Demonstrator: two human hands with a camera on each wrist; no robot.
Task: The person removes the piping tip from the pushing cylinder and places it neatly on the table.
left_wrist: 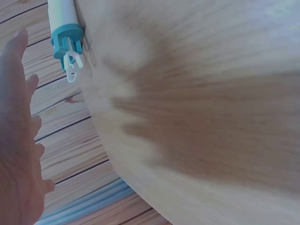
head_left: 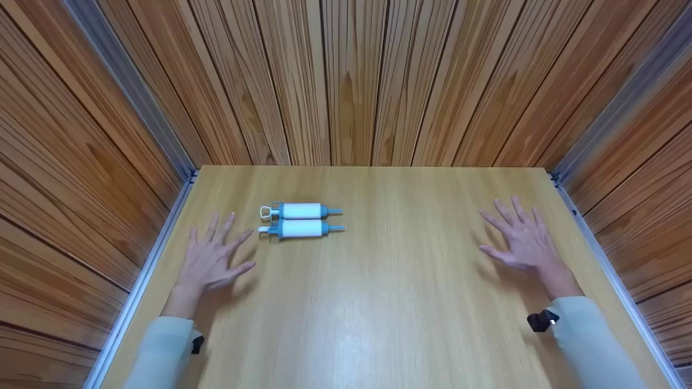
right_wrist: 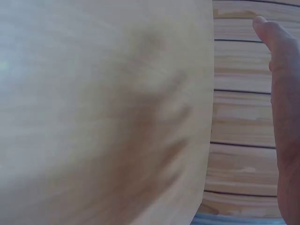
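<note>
Far syringe and near syringe lie parallel toward the far-left corner of the bench. Left hand and right hand: fingers spread, released. A left-hand nudge could roll them apart, syringe from syringe.

Far syringe-like tube: white barrel, blue collars both ends, slim blue nozzle, open white loop handle seen flat-on. Near syringe-like tube: same white barrel, same blue fittings; its white handle shows as a narrow stub, seemingly edge-on. Both lying on their sides, parallel, barrels close alongside; cannot tell whether they touch. Position: just to the right of the left hand, near its spread fingertips, apart from them. Handle ends toward that hand, nozzles pointing away from it. Left wrist view catches one barrel's blue end and white handle, rest cut off by the frame.
</note>
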